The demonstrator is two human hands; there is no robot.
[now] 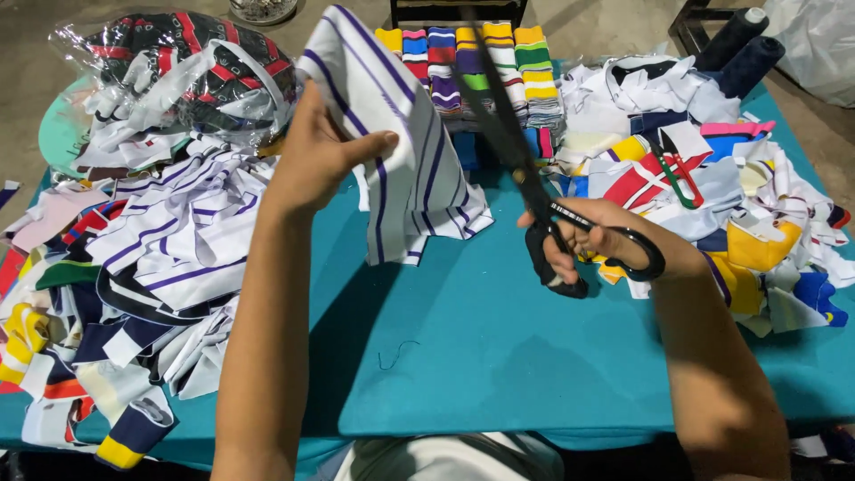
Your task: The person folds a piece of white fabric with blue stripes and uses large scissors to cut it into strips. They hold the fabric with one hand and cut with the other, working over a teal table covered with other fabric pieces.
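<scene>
Two hands: left hand [313,158] grips one striped cloth [401,134], right hand [606,239] one scissors [534,178].

A table covered in teal cloth [499,356] fills most of the view and stands on a bare grey concrete floor [614,22]. Behind its far edge stands a dark wooden frame [459,11], and a second dark frame [690,22] stands at the upper right. Lighting is even, casting soft shadows on the cloth.

Bare forearms, no sleeves; light greyish garment at the waist.
</scene>
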